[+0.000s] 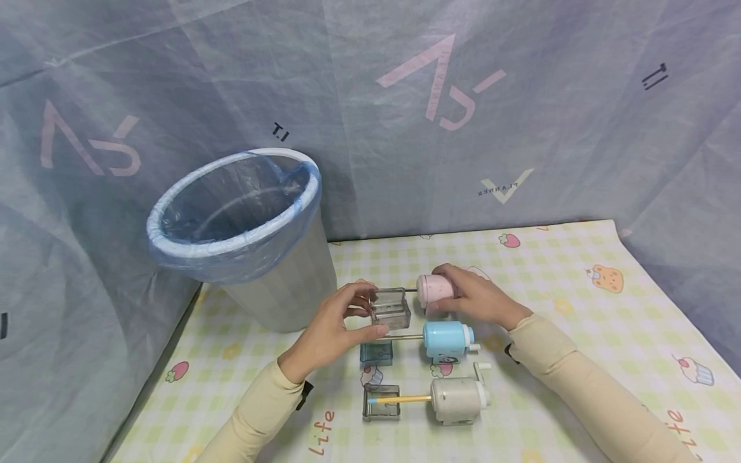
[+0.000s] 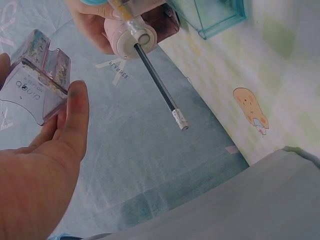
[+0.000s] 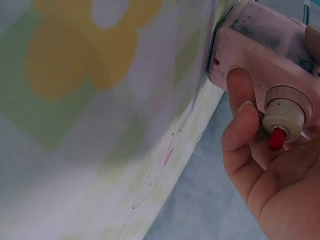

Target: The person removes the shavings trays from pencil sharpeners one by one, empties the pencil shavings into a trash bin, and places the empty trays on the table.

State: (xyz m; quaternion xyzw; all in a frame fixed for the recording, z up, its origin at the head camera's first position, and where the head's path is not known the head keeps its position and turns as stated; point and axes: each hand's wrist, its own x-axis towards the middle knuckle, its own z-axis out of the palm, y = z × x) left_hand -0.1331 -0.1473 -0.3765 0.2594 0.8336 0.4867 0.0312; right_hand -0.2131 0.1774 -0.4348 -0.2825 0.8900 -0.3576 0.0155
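Note:
My left hand (image 1: 329,331) holds a clear shavings drawer (image 1: 390,310) between thumb and fingers. Its printed front, with shavings visible inside, faces up in the left wrist view (image 2: 32,90). My right hand (image 1: 477,296) grips a pink pencil sharpener (image 1: 431,290); a dark pencil (image 2: 157,85) with an eraser end sticks out of it toward the drawer. From behind, the right wrist view shows fingers curled against the pink body (image 3: 255,50), beside a cream knob with a red tip (image 3: 277,139). Nearest to the hands stands a blue sharpener (image 1: 444,337) with a pencil inserted, its blue drawer (image 1: 376,353) lying left of it.
A grey sharpener (image 1: 457,397) stands in front with a yellow pencil (image 1: 405,399) over its detached drawer (image 1: 382,411). At the back left is a bin (image 1: 289,283) lined with a blue bag. A checked cloth (image 1: 579,360) covers the table, with grey fabric (image 1: 370,161) hanging behind.

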